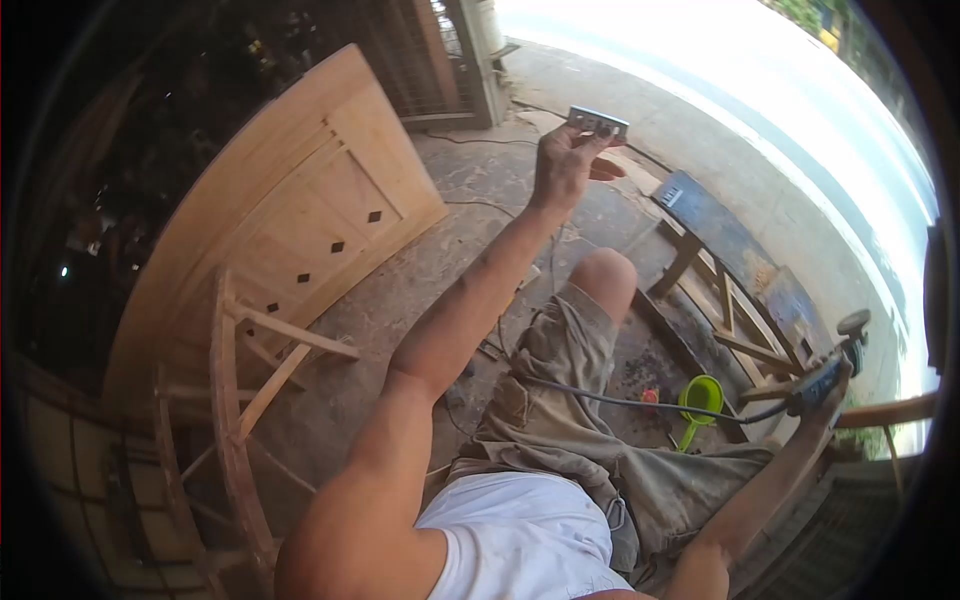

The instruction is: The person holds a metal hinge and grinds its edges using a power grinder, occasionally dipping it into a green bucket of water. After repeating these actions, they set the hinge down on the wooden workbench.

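My left arm stretches out ahead, and its hand (pixel 577 160) pinches a small rectangular metal piece with holes (pixel 598 122) between thumb and fingers, up above the floor. Off to the far right, my right hand (pixel 832 400) is wrapped round the body of an angle grinder (pixel 818 386). The grinder's round head (pixel 853 323) points up and away from me. Its grey cord (pixel 640 405) runs back to the left across my thigh. The hand partly hides the tool body.
A carved wooden door panel (pixel 300 220) leans at the left behind wooden trestles (pixel 235 400). Between my knees and the wooden frame (pixel 725 300) lies a green dipper (pixel 700 398), with a small red item (pixel 650 398) beside it. Cables cross the stained floor (pixel 480 180).
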{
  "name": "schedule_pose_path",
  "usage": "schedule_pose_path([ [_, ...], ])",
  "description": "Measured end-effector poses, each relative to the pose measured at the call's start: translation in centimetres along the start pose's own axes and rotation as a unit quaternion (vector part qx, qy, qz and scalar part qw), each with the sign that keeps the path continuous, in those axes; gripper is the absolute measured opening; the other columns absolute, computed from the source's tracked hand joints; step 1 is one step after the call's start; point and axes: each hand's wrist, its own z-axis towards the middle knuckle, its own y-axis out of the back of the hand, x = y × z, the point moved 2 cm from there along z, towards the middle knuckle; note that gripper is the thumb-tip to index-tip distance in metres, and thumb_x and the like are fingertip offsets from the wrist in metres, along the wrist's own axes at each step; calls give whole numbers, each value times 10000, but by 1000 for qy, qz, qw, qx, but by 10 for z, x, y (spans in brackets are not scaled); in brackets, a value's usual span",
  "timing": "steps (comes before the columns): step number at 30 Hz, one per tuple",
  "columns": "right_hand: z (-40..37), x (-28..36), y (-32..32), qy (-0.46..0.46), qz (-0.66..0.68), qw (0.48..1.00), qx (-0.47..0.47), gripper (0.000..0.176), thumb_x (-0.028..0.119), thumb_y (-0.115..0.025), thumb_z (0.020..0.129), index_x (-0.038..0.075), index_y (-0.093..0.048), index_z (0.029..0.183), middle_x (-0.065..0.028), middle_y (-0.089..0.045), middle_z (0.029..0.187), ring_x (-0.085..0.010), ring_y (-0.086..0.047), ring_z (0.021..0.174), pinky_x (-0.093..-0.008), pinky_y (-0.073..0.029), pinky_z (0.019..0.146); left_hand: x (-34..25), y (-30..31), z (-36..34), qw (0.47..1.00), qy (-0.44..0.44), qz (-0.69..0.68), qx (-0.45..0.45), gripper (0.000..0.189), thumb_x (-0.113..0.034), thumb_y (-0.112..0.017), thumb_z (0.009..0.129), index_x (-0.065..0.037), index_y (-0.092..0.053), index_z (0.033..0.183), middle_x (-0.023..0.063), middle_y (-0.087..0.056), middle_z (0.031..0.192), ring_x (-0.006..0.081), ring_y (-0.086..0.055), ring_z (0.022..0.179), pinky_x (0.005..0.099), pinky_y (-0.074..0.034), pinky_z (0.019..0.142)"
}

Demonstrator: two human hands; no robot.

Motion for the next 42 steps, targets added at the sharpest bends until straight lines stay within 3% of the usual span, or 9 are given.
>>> schedule_pose_path([
  [3, -49, 31, -83, 61, -73, 991, -93, 384, 401, -784, 1002, 63, -680, 1150, -70, -714, 873, -203, -739, 698, -363, -648, 643, 54, -92, 2, 995, 48, -32, 77, 289, -254, -772, 1090, -48, -781, 1292, 146, -846, 1196, 219, -835, 803, 327, -682, 733],
  [5, -63, 34, -96, 6, -167, 978, -123, 385, 381, -820, 960, 35, -693, 1072, -45, -692, 814, -170, -702, 640, -325, -598, 595, 85, -139, 5, 988, 65, -28, 135, 306, -290, -770, 1097, -54, -775, 1292, 143, -842, 1210, 214, -833, 820, 330, -678, 745],
  [8, -95, 29, -130, 90, -218, 958, -162, 329, 298, -872, 908, 50, -734, 1076, -36, -695, 839, -126, -650, 613, -309, -542, 572, 118, -195, -1, 977, 67, -28, 201, 308, -289, -754, 1109, -54, -768, 1308, 142, -839, 1217, 215, -833, 819, 330, -678, 742],
  [13, -108, -12, -141, 157, -400, 895, -123, 508, 309, -862, 898, -20, -704, 1250, -109, -791, 1018, -225, -774, 907, -368, -610, 857, 181, -220, -29, 967, 100, 15, 233, 255, -205, -716, 1130, -43, -756, 1322, 134, -836, 1229, 200, -826, 814, 327, -686, 759],
  [17, -111, -18, -156, 158, -452, 869, -121, 600, 348, -858, 858, -50, -680, 1271, -226, -806, 1112, -337, -795, 1064, -433, -597, 987, 168, -252, -34, 972, 68, 33, 221, 248, -187, -701, 1138, -19, -744, 1315, 141, -839, 1216, 173, -808, 775, 299, -672, 733],
  [32, -114, -24, -186, 149, -475, 863, -85, 689, 343, -859, 841, -97, -633, 1320, -292, -802, 1103, -387, -809, 1058, -452, -624, 953, 159, -259, -51, 967, 38, 97, 232, 265, -162, -638, 1167, 48, -714, 1309, 138, -848, 1151, 183, -806, 757, 293, -634, 660],
  [35, -115, -23, -189, 91, -490, 863, -83, 669, 282, -871, 880, -71, -628, 1394, -191, -793, 1211, -257, -767, 1129, -392, -597, 1030, 153, -259, -57, 964, 30, 119, 234, 254, -144, -634, 1165, 57, -716, 1299, 137, -847, 1143, 187, -807, 758, 295, -613, 665],
  [38, -111, -28, -189, 143, -477, 864, -79, 687, 343, -860, 839, -98, -629, 1312, -302, -797, 1092, -411, -806, 1045, -472, -621, 954, 159, -256, -57, 963, 29, 126, 237, 251, -147, -639, 1162, 50, -724, 1293, 137, -850, 1119, 197, -814, 761, 297, -587, 659],
  [42, -113, -28, -192, 130, -489, 859, -75, 670, 344, -859, 836, -95, -626, 1285, -312, -792, 1074, -423, -805, 1037, -485, -618, 942, 165, -252, -55, 961, 26, 148, 234, 245, -156, -641, 1161, 40, -737, 1272, 130, -855, 1079, 204, -822, 762, 305, -574, 652],
])
